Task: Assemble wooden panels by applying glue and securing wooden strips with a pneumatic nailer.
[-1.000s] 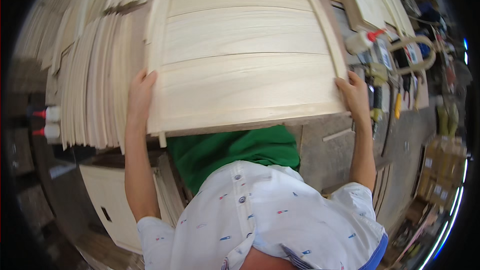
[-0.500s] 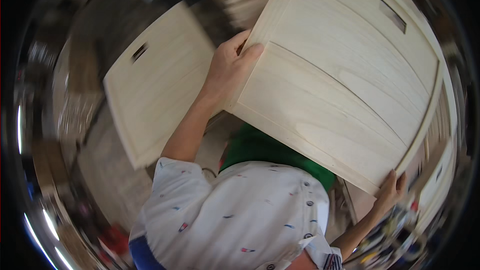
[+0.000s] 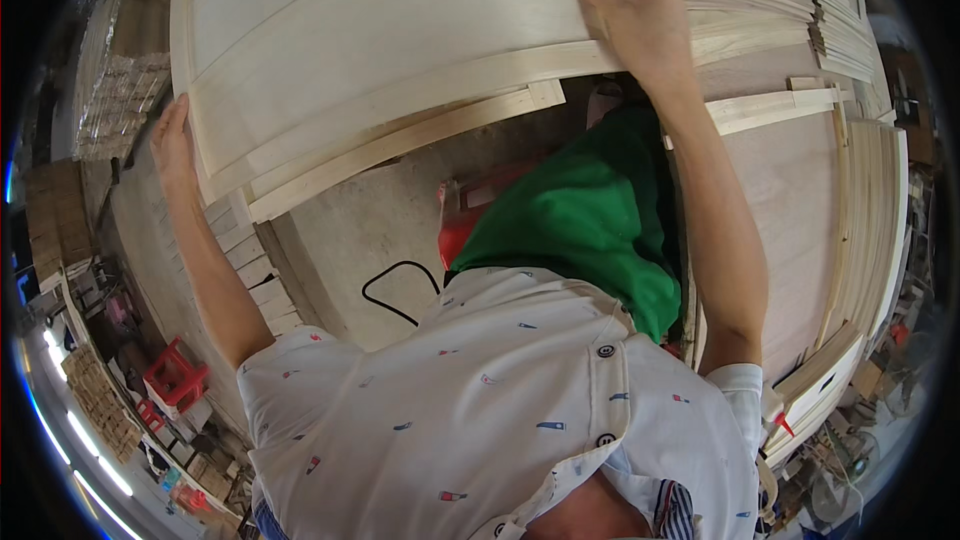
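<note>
A pale framed wooden panel (image 3: 390, 20) spans the upper left, held by both my hands at opposite sides. My left hand (image 3: 172, 145) has its fingers closed on the panel's left edge near the corner. At the right edge, my right hand (image 3: 645, 25) grips the frame, thumb on the upper face. Beneath the panel's near edge shows a pale wooden strip (image 3: 400, 150), slightly offset from it; most of whatever lies under is hidden. The panel's far end runs out of view.
Stacked wooden panels (image 3: 740, 0) stand at the upper right, with a wooden board (image 3: 770, 210) below them. A red stool (image 3: 460, 210) is close to my green-covered lap (image 3: 570, 220). Wrapped wood bundles (image 3: 125, 60) rise at far left, and another red stool (image 3: 175, 375) sits lower left.
The panel has swung from the right over to the left, turning as it moved, with both hands on it. The slotted panel that lay at left no longer shows.
</note>
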Demonstrator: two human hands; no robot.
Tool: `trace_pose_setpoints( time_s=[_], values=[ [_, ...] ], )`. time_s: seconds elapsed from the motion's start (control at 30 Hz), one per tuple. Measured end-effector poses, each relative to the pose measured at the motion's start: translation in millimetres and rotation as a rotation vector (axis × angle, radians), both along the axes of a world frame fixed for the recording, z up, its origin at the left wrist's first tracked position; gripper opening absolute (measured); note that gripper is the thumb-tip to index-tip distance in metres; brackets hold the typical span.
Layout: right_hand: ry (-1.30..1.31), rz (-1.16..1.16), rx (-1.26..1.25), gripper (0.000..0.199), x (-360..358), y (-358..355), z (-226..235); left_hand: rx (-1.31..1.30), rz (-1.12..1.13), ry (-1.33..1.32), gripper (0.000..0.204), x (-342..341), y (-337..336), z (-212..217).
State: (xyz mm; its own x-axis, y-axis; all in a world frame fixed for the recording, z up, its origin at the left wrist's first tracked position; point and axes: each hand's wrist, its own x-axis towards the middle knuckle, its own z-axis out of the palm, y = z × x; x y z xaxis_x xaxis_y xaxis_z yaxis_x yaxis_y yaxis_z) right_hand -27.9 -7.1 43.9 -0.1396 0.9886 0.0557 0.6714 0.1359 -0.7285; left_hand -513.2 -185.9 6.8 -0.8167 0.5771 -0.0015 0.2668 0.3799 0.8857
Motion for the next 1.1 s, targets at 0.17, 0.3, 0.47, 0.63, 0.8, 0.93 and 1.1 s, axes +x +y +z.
trace_pose_setpoints(
  time_s=[0.17,0.3,0.47,0.63,0.8,0.93,1.1],
  values=[
    [-0.026,0.114,0.137,0.031,-25.6,0.4,-78.7,-0.400,0.060,0.183,0.054,43.2,-18.6,-8.3],
    [0.048,0.172,0.059,0.030,-34.8,-20.4,-120.8,-0.457,-0.054,0.395,0.055,-7.9,-61.5,-76.1],
    [0.023,0.105,0.105,0.030,-34.8,-25.1,-118.1,-0.372,-0.119,0.428,0.058,-7.6,-49.7,-83.3],
    [0.086,0.263,0.052,0.052,-25.5,-41.2,-107.0,-0.301,-0.107,0.291,0.070,-26.5,-73.4,-92.8],
    [0.043,0.528,0.185,0.087,20.5,-65.7,-118.8,-0.593,-0.028,0.220,0.078,15.0,-75.8,-70.8],
    [0.002,0.503,0.179,0.089,15.9,-56.5,-122.8,-0.649,0.000,0.171,0.079,20.9,-76.7,-66.5],
    [-0.036,0.534,0.219,0.086,13.5,-45.7,-127.9,-0.598,-0.006,0.117,0.079,6.7,-84.4,-75.0]
  ],
)
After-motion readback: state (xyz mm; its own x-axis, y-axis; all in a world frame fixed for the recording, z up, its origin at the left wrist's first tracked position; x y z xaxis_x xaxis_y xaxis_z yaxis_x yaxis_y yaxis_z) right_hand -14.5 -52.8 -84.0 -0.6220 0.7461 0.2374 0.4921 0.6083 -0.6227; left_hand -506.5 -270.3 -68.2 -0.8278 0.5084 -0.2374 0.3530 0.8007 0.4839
